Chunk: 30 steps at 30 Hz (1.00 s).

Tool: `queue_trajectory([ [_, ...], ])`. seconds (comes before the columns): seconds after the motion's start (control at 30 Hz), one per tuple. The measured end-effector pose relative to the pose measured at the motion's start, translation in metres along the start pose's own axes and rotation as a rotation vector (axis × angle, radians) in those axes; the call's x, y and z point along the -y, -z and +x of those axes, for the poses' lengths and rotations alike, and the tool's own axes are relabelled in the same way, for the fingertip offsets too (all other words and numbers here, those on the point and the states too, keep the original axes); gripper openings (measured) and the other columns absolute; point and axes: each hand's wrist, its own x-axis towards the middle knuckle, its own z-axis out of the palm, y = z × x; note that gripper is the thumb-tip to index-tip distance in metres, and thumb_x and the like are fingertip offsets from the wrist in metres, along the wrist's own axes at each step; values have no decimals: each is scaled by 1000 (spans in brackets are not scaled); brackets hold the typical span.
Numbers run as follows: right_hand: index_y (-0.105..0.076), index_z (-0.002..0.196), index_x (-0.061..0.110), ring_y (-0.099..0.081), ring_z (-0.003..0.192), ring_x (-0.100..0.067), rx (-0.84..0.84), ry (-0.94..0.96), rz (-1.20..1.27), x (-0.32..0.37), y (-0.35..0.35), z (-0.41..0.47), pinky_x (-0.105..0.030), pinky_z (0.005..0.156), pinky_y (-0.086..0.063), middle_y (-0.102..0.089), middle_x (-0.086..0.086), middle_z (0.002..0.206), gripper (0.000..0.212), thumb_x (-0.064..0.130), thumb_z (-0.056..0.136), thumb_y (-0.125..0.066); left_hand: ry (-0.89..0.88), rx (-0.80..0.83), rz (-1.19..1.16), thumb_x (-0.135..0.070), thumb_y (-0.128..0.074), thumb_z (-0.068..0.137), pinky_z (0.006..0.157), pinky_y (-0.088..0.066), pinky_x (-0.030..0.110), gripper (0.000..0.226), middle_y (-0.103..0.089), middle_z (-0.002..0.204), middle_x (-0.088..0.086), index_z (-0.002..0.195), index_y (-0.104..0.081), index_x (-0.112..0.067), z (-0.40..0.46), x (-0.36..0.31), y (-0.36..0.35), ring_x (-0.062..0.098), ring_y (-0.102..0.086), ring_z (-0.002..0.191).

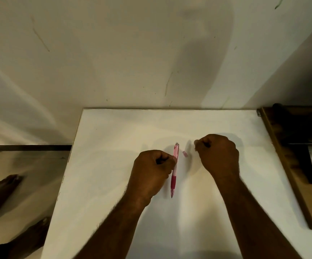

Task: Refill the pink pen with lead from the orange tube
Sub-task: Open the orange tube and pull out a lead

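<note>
Pink pen gripped mid-barrel by left hand, mid-tabletop. Small pink cap lies beside it. Right hand fingers curled closed; contents not discernible.

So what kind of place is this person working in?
Probably a plain room at home, not a workshop: a white table pushed against a scuffed bare wall, bare feet on the floor beside it, and a pink pen being handled.

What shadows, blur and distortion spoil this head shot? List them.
Head view: dim warm light; soft shadows on the table beside the pink pen and both fists, left hand, right hand; a broad shadow on the wall; wide-angle bending of table edges; overall softness.
</note>
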Motion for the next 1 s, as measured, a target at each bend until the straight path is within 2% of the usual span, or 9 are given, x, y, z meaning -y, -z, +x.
queue_trajectory([
  [0.13,-77,79,19,-71,68,-14,217,-91,533,17,10,-6,-29,64,-53,-77,0,72,21,38,88,-75,11,15,-9,-31,-68,92,81,-62,38,17,-73,74,-2,89,-77,-17,0,0,-3,17,-71,72],
  [0.23,-79,82,19,-73,61,-11,400,-75,572,26,7,-15,-24,59,-56,-78,1,72,14,32,86,-78,13,16,-5,-32,-68,92,81,-62,39,19,-75,77,3,88,-77,-17,1,3,-5,22,-73,76],
  [0.37,-79,86,16,-76,68,-20,412,-59,575,28,7,-16,-35,70,-65,-78,-3,72,6,22,86,-78,4,25,22,-33,-68,92,81,-62,37,15,-72,71,-5,81,-73,-25,3,8,-8,17,-73,73],
  [0.43,-79,84,17,-76,65,-20,381,-51,549,27,6,-16,-38,73,-65,-78,-2,69,5,22,86,-80,-42,-29,88,-35,-69,91,76,-61,28,11,-68,69,-14,82,-72,-28,6,11,-7,11,-71,72],
  [0.53,-79,84,18,-75,64,-16,321,-11,425,28,-1,-18,-43,79,-64,-76,1,68,8,26,85,-81,-131,-235,316,-46,-71,86,58,-40,10,16,-59,61,-20,80,-66,-32,10,15,1,-2,-61,58],
  [0.67,-79,96,19,-75,78,-17,278,60,231,31,-11,-23,-39,86,-61,-79,0,86,21,36,84,-81,-137,-288,528,-56,-73,80,57,-34,16,33,-54,72,-14,84,-53,-31,12,22,6,6,-54,65],
  [0.8,-75,105,20,-73,87,-18,242,101,85,34,-19,-24,-28,84,-55,-78,-1,98,29,43,86,-77,-40,-242,640,-61,-73,76,68,-41,24,43,-62,84,-7,96,-61,-24,15,27,4,10,-55,73],
  [0.9,-74,106,20,-70,88,-18,232,127,4,34,-23,-25,-23,79,-46,-77,-1,100,29,44,90,-73,-39,-243,673,-58,-73,79,68,-40,25,41,-70,91,-5,96,-67,-22,16,27,4,10,-53,72],
  [1.0,-73,103,19,-70,86,-19,235,164,-52,34,-24,-25,-23,76,-45,-77,-1,97,26,43,92,-70,-48,-231,684,-51,-71,82,65,-38,24,29,-69,83,-5,86,-66,-23,16,25,6,11,-52,66],
])
